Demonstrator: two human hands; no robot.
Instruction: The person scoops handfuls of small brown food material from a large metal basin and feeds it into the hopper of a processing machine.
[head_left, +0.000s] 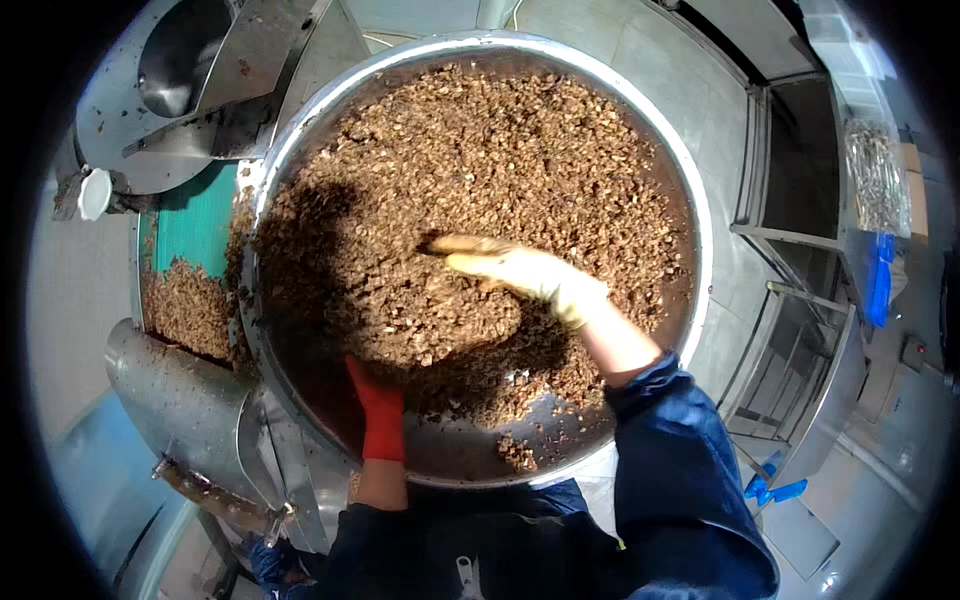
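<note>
A large round metal pan (697, 247) stands before me, holding a brown, crumbly mixture of what look like oats or nuts (480, 165). My right hand (517, 274), in a pale yellow glove, reaches over the middle of it; the fingertips touch the mixture and the thumb side is turned to the camera. In a red glove, my left hand (377, 412) is inside the pan near its lower left wall. Its fingers run into dark shadow beneath the mixture's edge, so their pose is hidden. Bare metal and scattered crumbs show along the near side.
Left of the pan, a green conveyor belt (196, 217) carries more crumbs (187, 307) between a steel machine with a round drum (180, 60) and a curved steel cover (176, 397). A metal frame rack (795, 360) stands at right, near a clear bag (877, 176) and blue plastic (879, 285).
</note>
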